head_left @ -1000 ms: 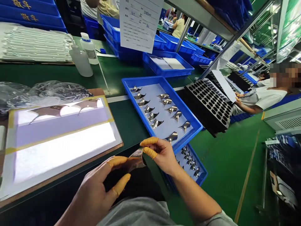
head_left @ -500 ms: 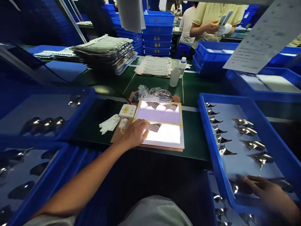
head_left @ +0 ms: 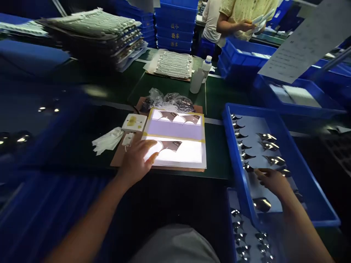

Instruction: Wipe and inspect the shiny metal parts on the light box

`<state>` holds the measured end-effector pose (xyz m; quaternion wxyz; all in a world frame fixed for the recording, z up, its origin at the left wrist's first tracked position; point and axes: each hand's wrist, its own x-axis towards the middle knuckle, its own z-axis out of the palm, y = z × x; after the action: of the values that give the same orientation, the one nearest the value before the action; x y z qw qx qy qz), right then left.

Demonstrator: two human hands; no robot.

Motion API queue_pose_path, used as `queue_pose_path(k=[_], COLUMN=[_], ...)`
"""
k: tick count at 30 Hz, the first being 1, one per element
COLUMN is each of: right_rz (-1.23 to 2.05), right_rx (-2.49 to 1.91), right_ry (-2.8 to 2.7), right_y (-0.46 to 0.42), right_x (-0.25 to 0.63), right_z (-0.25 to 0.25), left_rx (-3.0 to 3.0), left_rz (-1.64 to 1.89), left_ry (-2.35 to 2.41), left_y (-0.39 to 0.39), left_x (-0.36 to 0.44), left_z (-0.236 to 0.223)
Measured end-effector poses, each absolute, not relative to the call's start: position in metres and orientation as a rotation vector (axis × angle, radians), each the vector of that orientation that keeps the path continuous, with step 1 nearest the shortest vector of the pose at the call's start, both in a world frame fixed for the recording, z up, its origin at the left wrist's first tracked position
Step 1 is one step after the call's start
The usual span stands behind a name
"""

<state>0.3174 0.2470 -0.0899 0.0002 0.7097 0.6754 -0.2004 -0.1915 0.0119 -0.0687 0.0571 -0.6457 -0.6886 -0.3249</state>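
My left hand (head_left: 138, 159) rests at the left edge of a lit white panel (head_left: 189, 155), thumb and fingers apart with nothing between them. Just beyond the fingertips, a grey curved cut-out (head_left: 171, 145) with small dark marking lies on the glowing surface. Over the blue tray on the right, my right hand (head_left: 271, 180) pinches the pointed end of a shiny curved metal piece (head_left: 248, 167), the nearest one in the tray's left column. A broader shiny metal piece (head_left: 261, 204) lies below that hand. More curved pieces (head_left: 268, 146) form a second column.
Left of the panel are a white switch box (head_left: 134, 122) and a crumpled white cloth (head_left: 108, 140). Behind it lie a clear plastic bag (head_left: 170, 102) and two bottles (head_left: 196, 81). A lower blue tray (head_left: 231, 226) holds more metal pieces. A person (head_left: 244, 22) stands across the table.
My right hand has moved up the tray from its near end to the left column's last piece. My left hand has drawn back left from the cut-out and spread its fingers. The view has shifted.
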Motion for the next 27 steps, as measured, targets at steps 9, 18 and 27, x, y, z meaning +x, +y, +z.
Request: queue_pose_path(k=[9,18,27], right_rz=[-0.926,-1.357,-2.387], right_rx=[2.594,2.786,1.543], right_ry=[2.038,2.643,2.548], right_y=[0.239,0.111,0.056], right_x=[0.295,0.229,0.134], right_z=[-0.084,0.0,-0.034], left_rx=[-1.534,-2.024,-2.303], left_rz=[-1.171,-1.649,-2.285], left_ry=[-2.319,-2.07,-2.208], left_y=[-0.041,-0.035,-0.04], left_x=[-0.196,-0.106,-0.071], left_z=[-0.08,-0.031,-0.035])
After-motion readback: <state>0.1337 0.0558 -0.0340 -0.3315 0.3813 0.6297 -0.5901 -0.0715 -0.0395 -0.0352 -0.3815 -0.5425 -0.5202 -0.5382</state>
